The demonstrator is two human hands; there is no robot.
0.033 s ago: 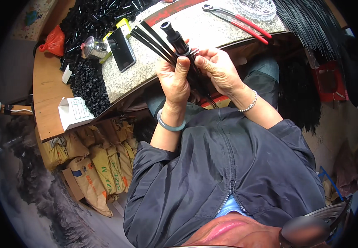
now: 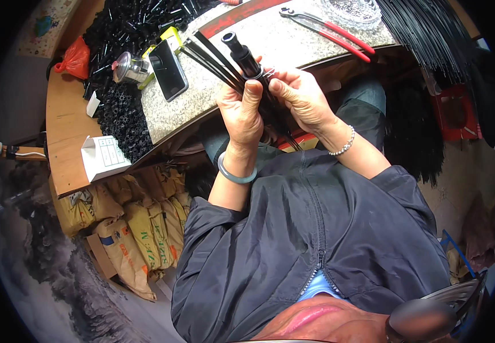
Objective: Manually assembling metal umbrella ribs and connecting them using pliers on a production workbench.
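Left fingers partly hide the black rods and tube.

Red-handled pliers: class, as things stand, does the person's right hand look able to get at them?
Probably yes: the pliers lie uncovered on the speckled worktop beyond the right hand, with nothing visibly between. It is busy at the black tube, though, so would likely need freeing first.

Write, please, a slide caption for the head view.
Left hand gripping black rods and tube, right hand close beside; phone and pliers on the table.
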